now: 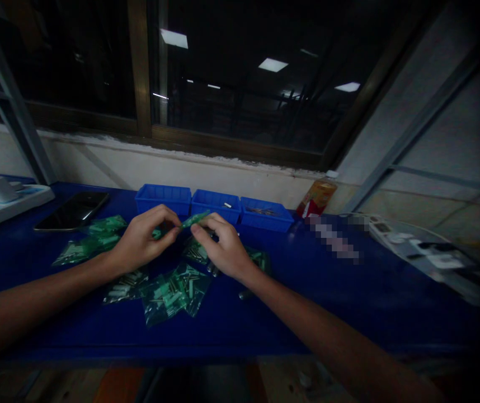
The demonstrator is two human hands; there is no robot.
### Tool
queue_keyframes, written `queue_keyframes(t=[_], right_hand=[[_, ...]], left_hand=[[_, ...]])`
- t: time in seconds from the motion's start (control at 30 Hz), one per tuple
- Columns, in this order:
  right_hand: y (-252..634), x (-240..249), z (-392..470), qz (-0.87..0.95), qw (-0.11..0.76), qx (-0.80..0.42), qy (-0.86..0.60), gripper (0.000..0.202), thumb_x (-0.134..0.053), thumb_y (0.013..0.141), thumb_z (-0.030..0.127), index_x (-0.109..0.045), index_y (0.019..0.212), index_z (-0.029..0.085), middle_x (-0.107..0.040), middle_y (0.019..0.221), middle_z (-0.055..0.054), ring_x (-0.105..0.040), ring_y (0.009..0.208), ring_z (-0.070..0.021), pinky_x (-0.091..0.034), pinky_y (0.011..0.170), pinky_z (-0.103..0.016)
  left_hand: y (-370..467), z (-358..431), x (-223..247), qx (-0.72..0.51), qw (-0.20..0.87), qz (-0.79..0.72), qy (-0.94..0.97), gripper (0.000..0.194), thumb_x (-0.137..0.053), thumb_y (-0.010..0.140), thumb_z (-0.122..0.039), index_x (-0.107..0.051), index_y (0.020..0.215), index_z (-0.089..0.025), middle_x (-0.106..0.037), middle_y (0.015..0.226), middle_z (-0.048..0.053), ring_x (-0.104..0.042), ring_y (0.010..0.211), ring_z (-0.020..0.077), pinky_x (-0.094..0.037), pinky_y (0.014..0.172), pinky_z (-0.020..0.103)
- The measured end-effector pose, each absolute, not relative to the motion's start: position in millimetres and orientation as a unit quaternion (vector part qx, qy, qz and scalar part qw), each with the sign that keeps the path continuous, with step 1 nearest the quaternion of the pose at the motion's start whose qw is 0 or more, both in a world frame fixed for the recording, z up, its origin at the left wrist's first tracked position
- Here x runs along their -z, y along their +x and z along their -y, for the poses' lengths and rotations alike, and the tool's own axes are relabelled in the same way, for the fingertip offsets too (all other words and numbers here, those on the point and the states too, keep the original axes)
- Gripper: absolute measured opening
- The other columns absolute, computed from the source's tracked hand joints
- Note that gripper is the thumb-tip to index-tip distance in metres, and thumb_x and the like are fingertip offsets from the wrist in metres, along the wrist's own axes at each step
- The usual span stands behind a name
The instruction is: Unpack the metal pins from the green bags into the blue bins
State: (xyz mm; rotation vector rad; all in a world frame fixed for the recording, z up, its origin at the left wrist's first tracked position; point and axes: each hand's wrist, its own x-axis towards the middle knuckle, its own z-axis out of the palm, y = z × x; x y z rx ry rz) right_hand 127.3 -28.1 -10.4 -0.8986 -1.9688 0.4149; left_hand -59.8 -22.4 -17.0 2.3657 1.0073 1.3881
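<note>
Pinching of one small green bag (195, 219) is observed, the bag being held above the counter (332, 274), in front of three blue trays (265, 224). Its left end is clamped between the fingers of the left hand (145, 238); its right end is gripped by thumb and fingers of the right hand (225, 246). The contents cannot be made out. Similar filled bags (168, 296), with pale and metallic pieces inside, are spread below and left of the hands. A phone (74, 211) is laid farther left.

Step in hand: judged to be work on the bag's edge; whether it is being opened or closed cannot be determined. For the next move, firm pinching at both ends would seem to be called for, with the bag kept level against spillage.
</note>
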Motion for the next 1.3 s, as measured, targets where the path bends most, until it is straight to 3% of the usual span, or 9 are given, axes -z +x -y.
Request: queue_keyframes(t=[0.1,0.2,0.4,0.5,0.73,0.9,1.0,1.17,1.3], right_hand=[[126.3,11.7,22.9,0.747,0.429,-0.315,-0.398,0.046,-0.033,0.087,0.05,-0.057,0.069,0.016,-0.049,0.06,0.001,-0.046,0.058,-0.011,-0.039,0.056,-0.026],[127.2,13.4,21.5,0.751,0.436,-0.303,-0.393,0.036,-0.04,0.086,0.044,-0.059,0.076,0.016,-0.049,0.061,0.001,-0.045,0.057,-0.0105,-0.037,0.054,-0.025],[132.3,13.3,27.8,0.855,0.4,-0.035,-0.328,0.032,-0.041,0.085,0.021,-0.058,0.113,0.019,-0.048,0.085,-0.005,-0.047,0.076,-0.013,-0.041,0.07,-0.028],[135.1,11.9,28.5,0.875,0.352,0.045,-0.33,0.042,-0.039,0.081,0.01,-0.056,0.117,0.023,-0.043,0.084,-0.005,-0.044,0.079,-0.0149,-0.041,0.071,-0.03],[130.7,13.8,30.1,0.866,0.359,-0.042,-0.344,0.039,-0.05,0.079,0.025,-0.053,0.119,0.02,-0.049,0.103,-0.008,-0.047,0.097,-0.0185,-0.042,0.083,-0.035],[125.6,12.2,23.7,0.78,0.392,-0.292,-0.39,0.038,-0.04,0.085,0.046,-0.063,0.08,0.016,-0.058,0.074,-0.004,-0.053,0.072,-0.0136,-0.045,0.065,-0.029],[124.6,10.9,21.8,0.722,0.422,-0.381,-0.394,0.032,-0.044,0.084,0.042,-0.06,0.08,0.015,-0.059,0.07,-0.002,-0.053,0.064,-0.0117,-0.043,0.057,-0.026],[127.6,13.2,22.4,0.76,0.457,-0.242,-0.394,0.018,-0.052,0.079,0.027,-0.062,0.089,0.015,-0.061,0.074,-0.002,-0.054,0.065,-0.012,-0.045,0.06,-0.027],[135.1,13.6,23.5,0.842,0.419,-0.033,-0.338,0.026,-0.045,0.084,0.021,-0.063,0.102,0.02,-0.057,0.083,-0.004,-0.054,0.073,-0.0124,-0.045,0.067,-0.028]], left_hand=[[-61.1,25.9,15.6,-0.421,-0.002,-0.291,0.859,0.009,-0.051,0.08,-0.019,-0.059,0.081,-0.017,-0.059,0.084,0.004,-0.054,0.08,0.0133,-0.042,0.074,0.026],[-59.7,25.3,16.1,-0.396,0.024,-0.307,0.865,0.012,-0.051,0.081,-0.024,-0.061,0.085,-0.018,-0.06,0.088,0.005,-0.054,0.084,0.0153,-0.042,0.077,0.029],[-59.9,16.7,18.0,-0.395,0.413,-0.377,0.729,0.038,-0.039,0.085,-0.047,-0.06,0.084,-0.015,-0.06,0.078,0.005,-0.054,0.071,0.0151,-0.04,0.06,0.026],[-57.4,16.2,17.3,-0.435,0.499,-0.374,0.65,0.035,-0.045,0.082,-0.048,-0.059,0.081,-0.015,-0.056,0.072,0.003,-0.051,0.065,0.0132,-0.037,0.055,0.023],[-55.4,18.2,16.8,-0.485,0.309,-0.425,0.699,0.024,-0.06,0.072,-0.038,-0.054,0.083,-0.017,-0.055,0.071,0.0,-0.05,0.062,0.0123,-0.039,0.057,0.023],[-63.4,20.4,18.4,-0.38,0.061,-0.339,0.859,0.009,-0.051,0.081,-0.025,-0.058,0.079,-0.019,-0.059,0.083,0.004,-0.053,0.079,0.0158,-0.041,0.074,0.028],[-62.6,23.0,18.8,-0.333,-0.003,-0.283,0.9,0.014,-0.047,0.083,-0.02,-0.061,0.081,-0.02,-0.059,0.09,0.005,-0.051,0.084,0.0164,-0.039,0.078,0.03],[-57.8,26.4,14.9,-0.322,0.02,-0.299,0.898,0.016,-0.05,0.082,-0.028,-0.062,0.088,-0.021,-0.058,0.093,0.005,-0.049,0.089,0.0186,-0.038,0.081,0.033],[-56.8,25.1,11.9,-0.371,0.193,-0.362,0.833,0.029,-0.046,0.083,-0.042,-0.062,0.089,-0.019,-0.06,0.091,0.005,-0.051,0.088,0.0196,-0.038,0.082,0.033]])
